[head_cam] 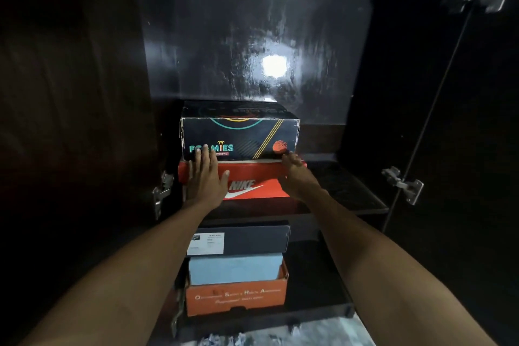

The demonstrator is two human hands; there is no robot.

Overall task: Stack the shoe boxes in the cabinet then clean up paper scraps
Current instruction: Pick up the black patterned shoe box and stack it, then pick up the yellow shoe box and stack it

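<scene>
Two hands, left hand point(206, 177) and right hand point(295, 177), press straight fingers against rectangular cardboard boxes point(241, 135).

**Upper shelf: room to the right and above, left side packed tight**

The dark Foamies box point(238, 135) sits on the red Nike box point(252, 185), both hard against the cabinet's left wall point(84, 93), so nothing slips in there. Right of the pair, the shelf point(345, 185) lies bare to the right wall. Above the top box, open space runs up the glossy back panel point(252, 36). Below, three more boxes point(236, 270) fill the left; open room beside them. Hinges point(404, 184) jut in at the door edges.
</scene>
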